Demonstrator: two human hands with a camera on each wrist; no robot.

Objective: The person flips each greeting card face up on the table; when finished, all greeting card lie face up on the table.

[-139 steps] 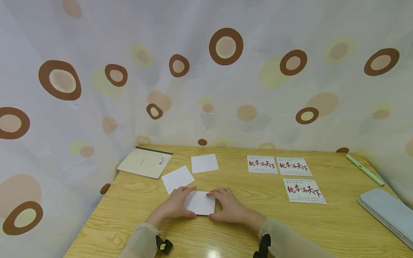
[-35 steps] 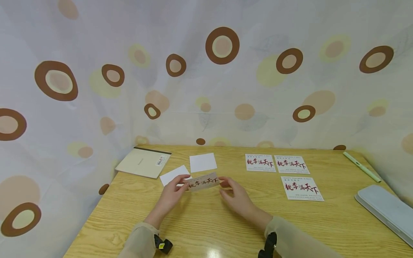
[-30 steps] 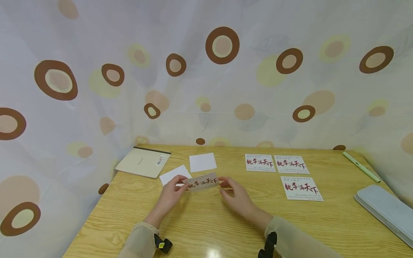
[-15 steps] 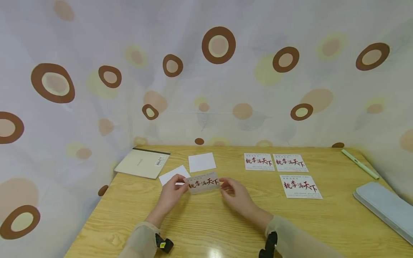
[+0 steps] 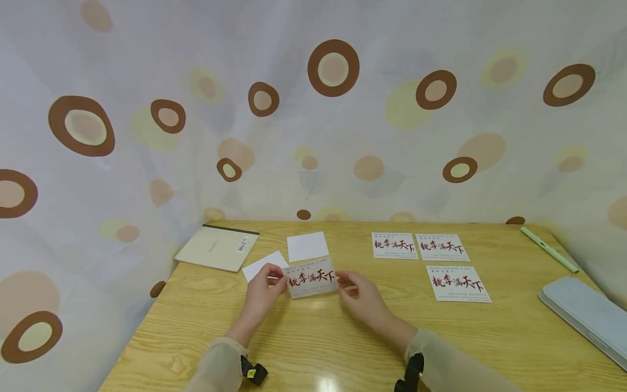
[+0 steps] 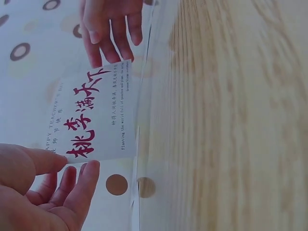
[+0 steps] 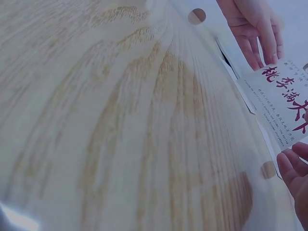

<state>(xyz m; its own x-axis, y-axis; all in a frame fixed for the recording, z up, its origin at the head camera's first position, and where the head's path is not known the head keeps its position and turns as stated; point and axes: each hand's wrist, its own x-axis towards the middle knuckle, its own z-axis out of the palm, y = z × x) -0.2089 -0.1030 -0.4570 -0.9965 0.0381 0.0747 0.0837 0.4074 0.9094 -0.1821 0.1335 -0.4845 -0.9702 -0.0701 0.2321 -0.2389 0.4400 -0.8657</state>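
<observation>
In the head view, a white greeting card (image 5: 311, 288) with red Chinese characters is held up off the table, its printed face tilted towards me. My left hand (image 5: 263, 291) pinches its left edge between thumb and fingers. At the opposite edge is my right hand (image 5: 364, 299). The left wrist view shows those right fingers loosely bent, their tips against or just behind the card (image 6: 108, 103), the thumb apart from it. Two blank white cards lie behind: one (image 5: 307, 246) in full sight, the other (image 5: 259, 264) partly covered by the left hand.
Three matching printed cards lie to the right: back left (image 5: 394, 252), back right (image 5: 443, 253) and front (image 5: 458, 291). A beige notebook (image 5: 213, 250) lies at the left. A green pen (image 5: 548, 249) and a pale blue case (image 5: 585, 316) line the right edge. Patterned curtain (image 5: 382, 125) surrounds the wooden table (image 5: 318, 337).
The card lay blank side up on the table between both hands. It has been lifted and turned to its printed side, and its face has since tilted further towards me.
</observation>
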